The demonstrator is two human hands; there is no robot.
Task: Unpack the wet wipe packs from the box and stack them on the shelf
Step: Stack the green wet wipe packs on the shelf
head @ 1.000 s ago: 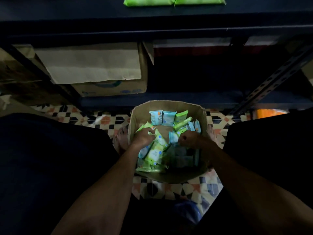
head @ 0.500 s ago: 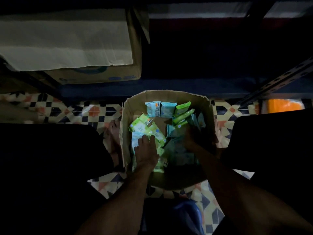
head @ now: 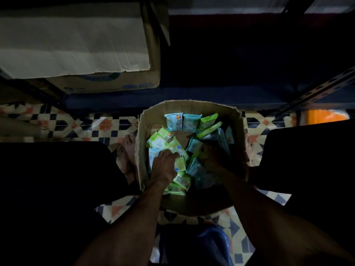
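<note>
An open cardboard box stands on the tiled floor between my knees, holding several green wet wipe packs and light blue wet wipe packs. My left hand is down in the box's left side, fingers curled into the green packs. My right hand lies deep in shadow over the blue packs on the right; its grip is too dark to make out. The dark shelf board runs just behind the box.
A larger cardboard box sits on the shelf at upper left. A slotted metal upright slants at right, beside something orange. My bare foot rests left of the box. A blue stool is under me.
My view has dropped, so the upper shelf with the green packs is out of sight. Both hands went from the box's rim level down into the packs.
</note>
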